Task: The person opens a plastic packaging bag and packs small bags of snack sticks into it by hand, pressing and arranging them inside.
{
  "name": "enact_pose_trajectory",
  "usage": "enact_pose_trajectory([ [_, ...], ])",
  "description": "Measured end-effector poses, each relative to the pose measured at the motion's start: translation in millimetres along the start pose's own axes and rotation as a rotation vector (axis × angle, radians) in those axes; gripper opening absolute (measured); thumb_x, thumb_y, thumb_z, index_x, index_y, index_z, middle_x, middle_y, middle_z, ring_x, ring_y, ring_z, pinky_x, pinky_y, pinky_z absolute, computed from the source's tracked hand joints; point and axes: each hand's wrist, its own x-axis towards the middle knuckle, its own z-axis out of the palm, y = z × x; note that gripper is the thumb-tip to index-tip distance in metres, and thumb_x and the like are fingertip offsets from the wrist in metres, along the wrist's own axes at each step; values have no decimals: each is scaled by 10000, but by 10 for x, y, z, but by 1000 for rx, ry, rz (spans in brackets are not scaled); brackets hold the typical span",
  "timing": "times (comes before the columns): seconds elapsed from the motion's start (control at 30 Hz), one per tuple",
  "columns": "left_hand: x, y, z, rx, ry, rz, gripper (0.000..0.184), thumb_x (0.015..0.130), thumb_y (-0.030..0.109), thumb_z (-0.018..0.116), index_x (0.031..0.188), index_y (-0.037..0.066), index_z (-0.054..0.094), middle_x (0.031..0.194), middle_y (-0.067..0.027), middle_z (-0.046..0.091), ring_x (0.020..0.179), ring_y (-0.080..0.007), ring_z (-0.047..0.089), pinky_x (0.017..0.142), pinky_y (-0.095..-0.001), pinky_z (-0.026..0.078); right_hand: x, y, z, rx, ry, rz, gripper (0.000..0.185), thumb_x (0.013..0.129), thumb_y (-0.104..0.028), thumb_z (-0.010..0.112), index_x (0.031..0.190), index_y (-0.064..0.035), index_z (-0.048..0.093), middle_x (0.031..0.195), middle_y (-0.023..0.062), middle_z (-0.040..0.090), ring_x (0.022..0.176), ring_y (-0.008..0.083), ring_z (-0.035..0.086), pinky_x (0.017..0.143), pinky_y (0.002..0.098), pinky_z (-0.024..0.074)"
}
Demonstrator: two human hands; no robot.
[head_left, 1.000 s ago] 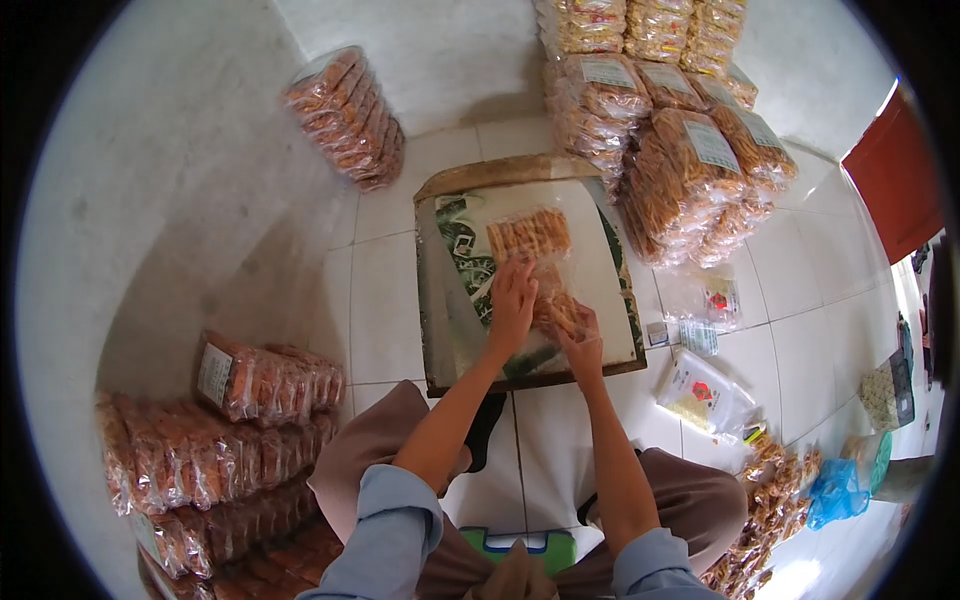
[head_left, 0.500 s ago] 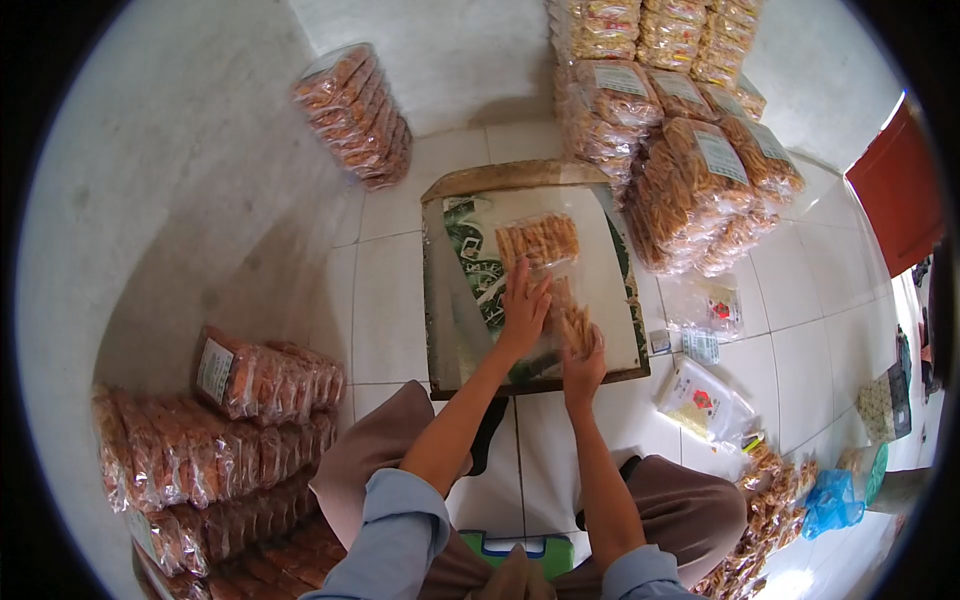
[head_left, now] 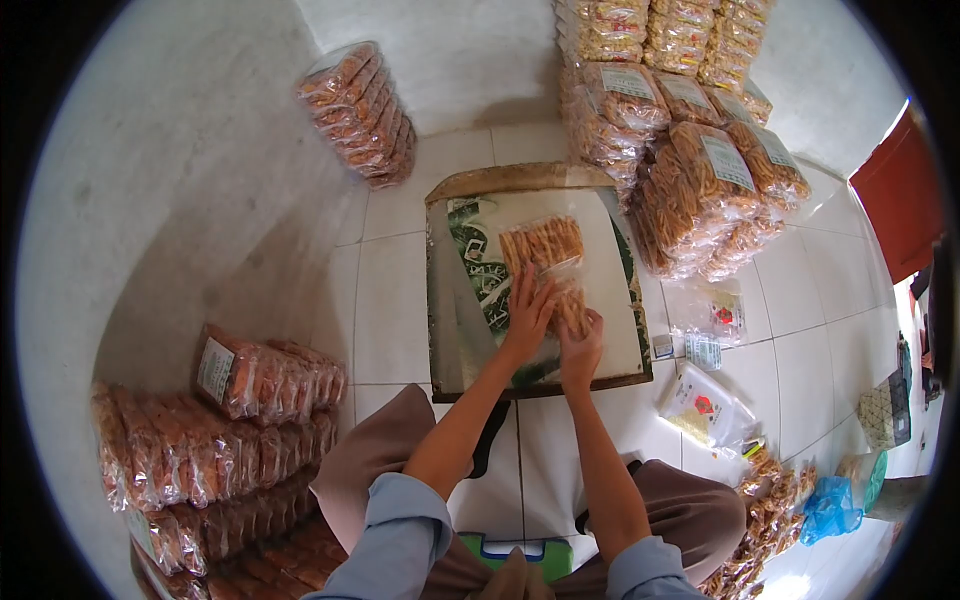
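Observation:
On the low board table (head_left: 620,350) lies a clear plastic package with a row of golden-brown snack sticks (head_left: 542,243) at its far end. Nearer to me, a smaller bundle of snack sticks (head_left: 570,303) lies partly under clear plastic. My right hand (head_left: 580,352) grips that bundle by its near end, thumb and fingers closed round it. My left hand (head_left: 530,318) lies beside it with fingers stretched forward over the plastic, fingertips close to the far row. Whether the near bundle is inside the same bag as the far row, I cannot tell.
Stacked snack packs (head_left: 690,190) stand at the back right, another stack (head_left: 355,115) at the back wall, and reddish packs (head_left: 230,420) at the left. On the right floor are a printed plastic bag (head_left: 705,405), loose snacks (head_left: 765,520) and a blue bag (head_left: 830,508).
My right hand has pushed the snack bundle forward and slightly left, closer to my left hand and the far row. The left hand has stayed nearly in place.

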Motion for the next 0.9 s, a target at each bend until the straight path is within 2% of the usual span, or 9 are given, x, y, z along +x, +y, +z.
enact_pose_trajectory([
  [0.07,4,23,-8,32,-11,-34,405,940,302,334,1303,138,407,1455,-66,110,1331,-302,61,1053,-450,91,-51,90,29,-32,58,-74,443,759,-95,634,1129,24,423,1083,197,500,978,306,522,828,345,427],
  [0.13,5,18,3,39,-6,-31,409,939,307,334,1308,143,399,1454,-68,113,1332,-301,61,1052,-457,87,-117,71,21,-147,148,-227,499,719,24,623,1169,28,409,1155,198,440,1071,289,459,867,353,416],
  [0.27,-6,20,20,27,13,1,411,934,306,343,1313,153,393,1453,-82,115,1329,-308,68,1052,-456,85,-112,97,6,-369,148,-425,548,687,40,629,1187,22,404,1168,214,407,1092,350,406,899,391,376],
  [0.33,3,61,-10,8,11,6,410,933,302,348,1315,159,392,1453,-88,112,1326,-314,71,1052,-452,87,-58,96,29,-548,76,-356,542,731,-79,633,1219,-37,400,1198,193,378,1102,356,379,907,420,354],
  [0.43,12,108,-46,-4,-13,5,409,933,298,345,1318,167,390,1453,-100,99,1324,-316,63,1054,-441,83,32,78,79,-677,30,-420,529,762,-123,610,1239,-58,390,1227,190,331,1099,367,366,908,445,337],
  [0.57,24,141,-56,10,-20,-7,404,928,285,359,1315,174,397,1453,-104,99,1321,-330,67,1053,-442,93,81,12,89,-664,24,-444,501,780,-151,591,1234,-62,399,1232,191,329,1094,357,372,908,447,322],
  [0.67,20,132,-52,9,-20,-4,401,928,280,360,1312,172,402,1454,-106,95,1320,-333,67,1052,-442,92,59,17,76,-510,13,-395,475,778,-122,593,1216,-59,422,1183,183,384,1092,339,375,917,442,304],
  [0.73,21,128,-51,-7,-15,5,402,931,285,351,1315,177,397,1454,-105,94,1321,-327,62,1054,-437,83,37,35,37,-480,75,-526,470,762,-78,600,1202,-46,438,1130,169,444,1063,322,405,909,433,313],
  [0.9,31,95,-23,-19,-6,1,402,934,290,343,1318,183,394,1454,-102,93,1322,-321,60,1057,-424,74,92,42,40,-460,54,-628,500,751,-18,586,1227,-41,434,1099,168,465,1019,335,434,902,432,328],
])
